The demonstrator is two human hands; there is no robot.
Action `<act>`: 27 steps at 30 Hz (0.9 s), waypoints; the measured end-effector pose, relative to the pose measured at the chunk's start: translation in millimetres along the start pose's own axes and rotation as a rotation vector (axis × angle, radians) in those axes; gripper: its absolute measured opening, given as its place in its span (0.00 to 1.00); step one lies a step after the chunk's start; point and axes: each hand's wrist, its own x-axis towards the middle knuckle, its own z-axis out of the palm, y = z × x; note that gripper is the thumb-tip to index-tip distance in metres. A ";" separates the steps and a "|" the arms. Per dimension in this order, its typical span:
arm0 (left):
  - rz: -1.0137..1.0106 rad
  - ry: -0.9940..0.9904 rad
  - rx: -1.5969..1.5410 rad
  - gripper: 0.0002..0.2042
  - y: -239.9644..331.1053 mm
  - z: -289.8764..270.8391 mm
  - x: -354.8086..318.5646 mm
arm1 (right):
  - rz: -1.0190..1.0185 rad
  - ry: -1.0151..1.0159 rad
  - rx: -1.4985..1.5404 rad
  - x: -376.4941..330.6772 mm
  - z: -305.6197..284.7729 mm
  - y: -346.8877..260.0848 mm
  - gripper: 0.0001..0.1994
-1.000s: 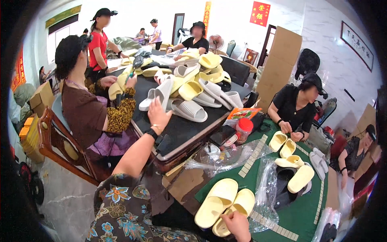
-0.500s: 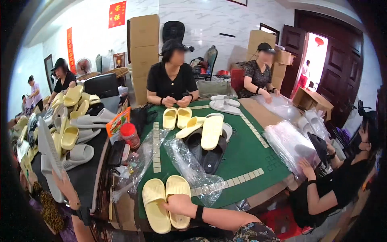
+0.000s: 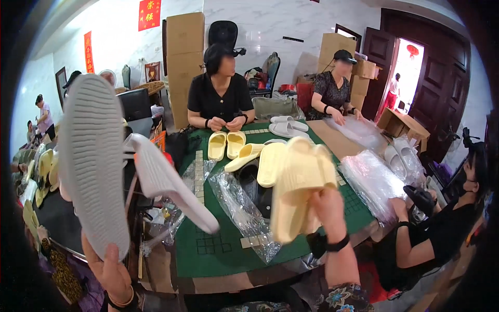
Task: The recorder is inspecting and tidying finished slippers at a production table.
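My left hand (image 3: 110,273) grips the end of a grey slipper (image 3: 94,161) stood upright, its ribbed sole showing. A second grey slipper (image 3: 169,184) hangs tilted beside it; I cannot tell how the two are joined. Closed on a pair of yellow slippers (image 3: 299,182), my right hand (image 3: 328,209) holds them up over the green mat (image 3: 234,265). Beyond them another yellow slipper (image 3: 270,164) leans over black slippers (image 3: 249,182), with more yellow slippers (image 3: 226,144) farther back. Clear plastic bags (image 3: 244,218) lie on the mat between my hands.
A co-worker sits across the table; another at far right handles clear plastic. At the near right a person works beside a stack of plastic bags (image 3: 371,182). Grey slippers (image 3: 287,127) rest at the mat's far edge. Yellow slippers (image 3: 44,174) pile up on the left table.
My right hand has lifted the yellow pair off the near mat and moved right. My left hand has brought the grey slippers from the left table toward the middle.
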 end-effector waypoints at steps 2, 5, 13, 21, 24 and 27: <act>-0.166 -0.001 -0.171 0.32 5.6 24.3 -4.3 | 0.175 0.086 -0.196 11.7 -42.3 14.8 0.19; -0.394 -0.136 -0.201 0.31 9.5 37.9 -17.4 | -0.016 0.027 0.033 8.7 -18.0 26.6 0.15; -0.365 -0.544 0.321 0.26 1.0 65.1 -44.2 | -0.066 -0.834 1.278 -92.6 34.6 -42.1 0.37; 0.095 -1.115 0.303 0.29 -75.7 109.9 -102.7 | 0.291 -0.792 1.371 -153.3 76.4 -41.5 0.34; -0.113 -0.885 0.341 0.16 -111.1 99.9 -87.5 | 0.299 -0.746 1.319 -148.1 73.7 -21.8 0.30; 0.088 -0.537 0.669 0.21 -172.9 92.8 -66.2 | 0.433 -0.668 1.269 -146.0 69.8 -18.2 0.28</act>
